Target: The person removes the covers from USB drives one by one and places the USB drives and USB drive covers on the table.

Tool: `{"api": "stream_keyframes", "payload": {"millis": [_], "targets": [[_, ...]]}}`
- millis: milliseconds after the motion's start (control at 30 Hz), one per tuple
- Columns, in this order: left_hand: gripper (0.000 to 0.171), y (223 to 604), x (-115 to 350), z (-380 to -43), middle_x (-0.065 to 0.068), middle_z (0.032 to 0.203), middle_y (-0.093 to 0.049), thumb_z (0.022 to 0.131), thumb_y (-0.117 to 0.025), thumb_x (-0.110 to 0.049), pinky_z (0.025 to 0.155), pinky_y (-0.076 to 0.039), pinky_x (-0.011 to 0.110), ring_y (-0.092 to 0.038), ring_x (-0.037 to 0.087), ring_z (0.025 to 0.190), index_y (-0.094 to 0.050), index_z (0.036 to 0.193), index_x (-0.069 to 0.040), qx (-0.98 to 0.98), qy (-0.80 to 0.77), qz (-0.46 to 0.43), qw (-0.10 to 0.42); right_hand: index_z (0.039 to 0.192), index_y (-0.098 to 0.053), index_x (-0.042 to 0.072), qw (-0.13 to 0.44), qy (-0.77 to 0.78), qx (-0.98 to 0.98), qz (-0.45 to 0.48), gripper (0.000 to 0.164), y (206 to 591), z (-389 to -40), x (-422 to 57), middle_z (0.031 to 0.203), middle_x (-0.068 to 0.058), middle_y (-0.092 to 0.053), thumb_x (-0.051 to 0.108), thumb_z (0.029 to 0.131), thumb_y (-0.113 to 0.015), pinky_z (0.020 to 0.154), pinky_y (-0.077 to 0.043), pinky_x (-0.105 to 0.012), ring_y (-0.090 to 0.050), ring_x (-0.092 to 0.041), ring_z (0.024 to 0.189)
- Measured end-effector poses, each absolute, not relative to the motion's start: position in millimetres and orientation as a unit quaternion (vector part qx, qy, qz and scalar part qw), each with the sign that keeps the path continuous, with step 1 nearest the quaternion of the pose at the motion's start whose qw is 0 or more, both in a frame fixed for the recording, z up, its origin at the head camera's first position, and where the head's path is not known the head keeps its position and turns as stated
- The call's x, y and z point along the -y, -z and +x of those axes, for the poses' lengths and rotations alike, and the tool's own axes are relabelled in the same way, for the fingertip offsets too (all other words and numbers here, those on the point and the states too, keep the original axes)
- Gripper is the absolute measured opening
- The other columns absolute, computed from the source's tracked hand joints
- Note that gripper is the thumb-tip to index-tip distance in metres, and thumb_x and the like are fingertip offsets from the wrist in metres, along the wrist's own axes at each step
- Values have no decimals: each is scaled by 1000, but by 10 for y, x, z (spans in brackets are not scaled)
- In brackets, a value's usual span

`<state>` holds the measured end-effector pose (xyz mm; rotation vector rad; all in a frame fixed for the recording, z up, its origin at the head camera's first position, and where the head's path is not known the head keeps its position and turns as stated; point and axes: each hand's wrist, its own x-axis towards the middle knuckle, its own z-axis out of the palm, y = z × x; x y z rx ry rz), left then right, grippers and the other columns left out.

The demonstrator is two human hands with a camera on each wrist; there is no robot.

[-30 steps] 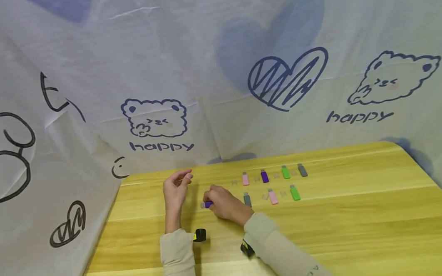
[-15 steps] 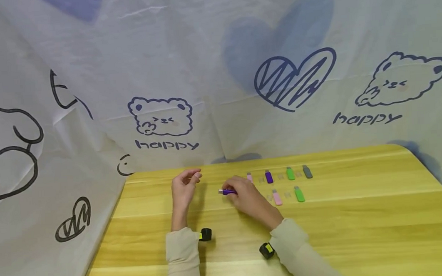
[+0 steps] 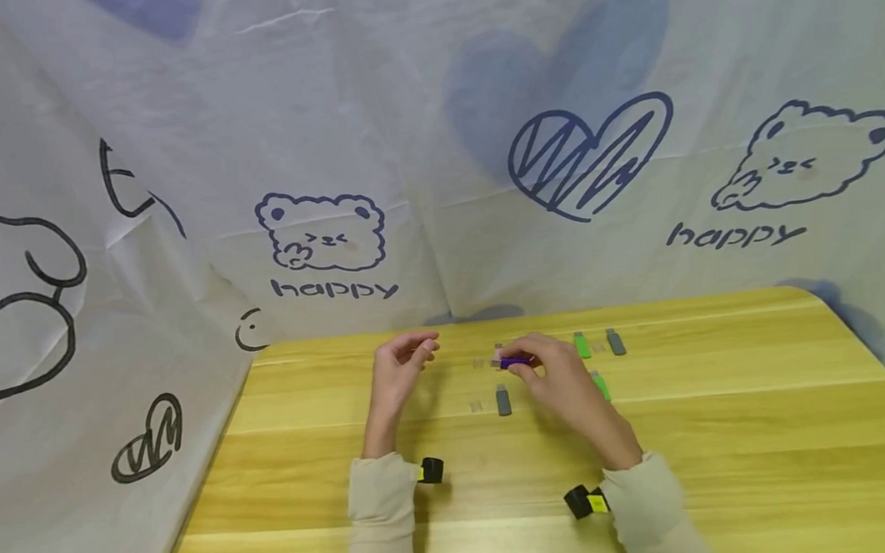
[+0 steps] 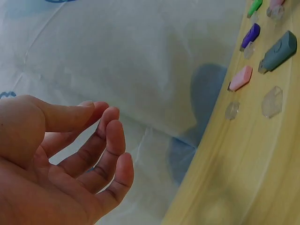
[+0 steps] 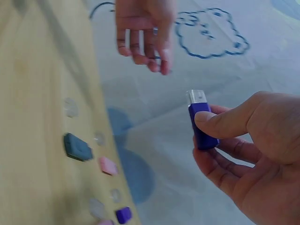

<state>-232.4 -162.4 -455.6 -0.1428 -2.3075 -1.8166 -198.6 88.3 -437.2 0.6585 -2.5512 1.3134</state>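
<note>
My right hand [image 3: 568, 383] pinches a purple USB flash drive [image 5: 204, 125] between thumb and fingers, held up over the table. Its silvery plug end [image 5: 196, 96] points away from the palm, toward the left hand. My left hand [image 3: 401, 375] hovers to the left, fingers loosely bent, nothing in them. Below on the table lie a grey flash drive [image 3: 503, 400], a pink one [image 4: 241, 78] and another purple one [image 4: 251, 36]. Small clear caps [image 4: 273, 102] lie beside them. From the head, my right hand covers part of the rows.
Farther right on the table [image 3: 721, 429] are a green flash drive [image 3: 582, 345] and a grey one [image 3: 615, 342], with a second green one [image 3: 601, 385] partly behind my right hand. A white printed cloth [image 3: 406, 145] hangs right behind the table's back edge.
My right hand has lifted the purple flash drive from low over the table and carried it right and back, uncovering the near grey drive. My left hand has shifted right, still holding nothing.
</note>
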Motion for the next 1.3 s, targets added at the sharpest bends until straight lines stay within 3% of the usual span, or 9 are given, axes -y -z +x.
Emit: {"api": "stream_keyframes", "payload": {"millis": [67, 267, 500, 833, 1067, 1300], "targets": [[17, 4534, 1601, -2301, 22, 101, -74, 100, -64, -2, 71, -54, 22, -68, 25, 84, -74, 110, 8, 779, 617, -56, 95, 112, -75, 5, 98, -451, 860, 215, 20, 4346, -1958, -954, 108, -6, -72, -4, 94, -71, 82, -60, -38, -70, -21, 94], [17, 4486, 1518, -2268, 21, 102, -74, 100, -65, -2, 78, -57, 32, -68, 31, 88, -73, 112, 7, 774, 624, -77, 75, 110, -74, 4, 98, -464, 856, 205, 17, 4333, -1907, -1119, 103, -5, -74, -3, 94, -71, 81, -60, -41, -70, -20, 91], [18, 4416, 1348, -2228, 24, 104, -73, 101, -64, -3, 76, -56, 28, -67, 40, 90, -73, 113, 8, 768, 630, -109, 45, 109, -74, 4, 77, -483, 856, 168, 16, 4414, -1934, -1231, 100, -7, -73, -1, 94, -72, 80, -61, -39, -69, -22, 90], [19, 4420, 1090, -2180, 16, 105, -75, 101, -67, -10, 80, -60, 43, -71, 36, 90, -75, 113, 2, 775, 610, -162, 9, 109, -77, 4, 76, -502, 849, 150, 16, 4414, -1918, -1232, 105, -10, -75, 4, 93, -76, 78, -61, -33, -74, -25, 90], [18, 4410, 898, -2143, 17, 109, -74, 99, -69, -8, 79, -59, 29, -72, 34, 94, -75, 113, 2, 767, 611, -193, -30, 107, -77, 2, 83, -521, 832, 172, 16, 4405, -1901, -1213, 105, -13, -75, 1, 91, -77, 79, -61, -34, -74, -27, 91], [11, 4405, 801, -2118, 19, 98, -74, 95, -71, 1, 75, -59, 26, -70, 20, 84, -73, 105, 5, 755, 629, -185, -14, 107, -77, 1, 82, -525, 827, 183, 15, 4389, -1897, -1207, 106, -13, -75, 1, 92, -76, 78, -62, -35, -74, -26, 92]]}}
